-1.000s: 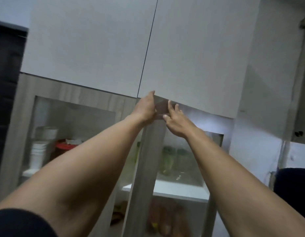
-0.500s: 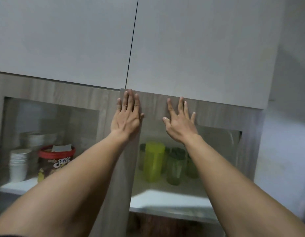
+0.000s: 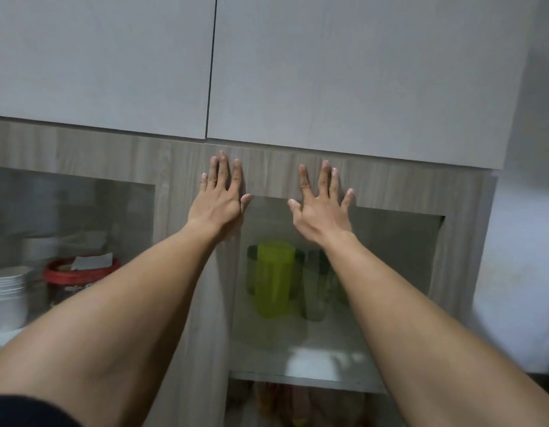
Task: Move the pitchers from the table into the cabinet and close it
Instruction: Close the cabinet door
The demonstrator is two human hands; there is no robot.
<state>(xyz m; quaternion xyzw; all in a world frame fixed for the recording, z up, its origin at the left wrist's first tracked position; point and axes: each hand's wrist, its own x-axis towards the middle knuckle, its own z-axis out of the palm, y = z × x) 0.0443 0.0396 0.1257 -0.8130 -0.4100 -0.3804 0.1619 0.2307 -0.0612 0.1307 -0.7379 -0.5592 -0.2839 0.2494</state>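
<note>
On cabinet door (image 3: 276, 177), hands spread wider

Our flat palms meet the shut cabinet door (image 3: 374, 186); its glass blocks us from the pitchers (image 3: 274, 278) below.

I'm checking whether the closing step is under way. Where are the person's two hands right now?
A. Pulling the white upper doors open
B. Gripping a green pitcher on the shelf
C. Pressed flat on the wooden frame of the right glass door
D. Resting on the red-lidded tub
C: the left hand and right hand lie open-palmed, fingers spread, on the top rail of the glass door, with the green pitcher behind the glass.
</note>
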